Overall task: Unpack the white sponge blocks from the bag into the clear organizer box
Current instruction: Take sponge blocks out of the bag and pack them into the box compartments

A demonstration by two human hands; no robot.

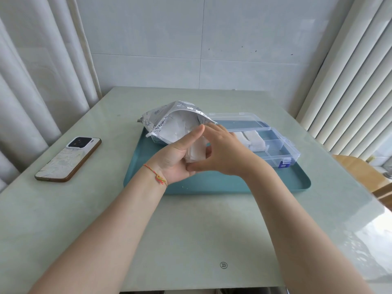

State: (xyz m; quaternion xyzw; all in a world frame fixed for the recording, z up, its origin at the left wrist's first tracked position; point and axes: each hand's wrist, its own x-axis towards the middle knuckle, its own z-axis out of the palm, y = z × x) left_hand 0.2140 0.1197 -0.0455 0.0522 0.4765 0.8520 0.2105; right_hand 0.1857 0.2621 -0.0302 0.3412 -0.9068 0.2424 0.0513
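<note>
Your two hands meet at frame centre over the teal tray (212, 183), just below the foil bag (169, 122).

Your left hand (178, 160), palm up, and right hand (224, 151), fingers curled over, clamp a white sponge block (196, 152) between them; more blocks (253, 140) sit in the clear organizer box (275, 145), centre right.

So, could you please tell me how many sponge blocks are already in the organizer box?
2 visible, side by side in one compartment of the organizer box: sponge blocks; the right hand may hide more.
</note>
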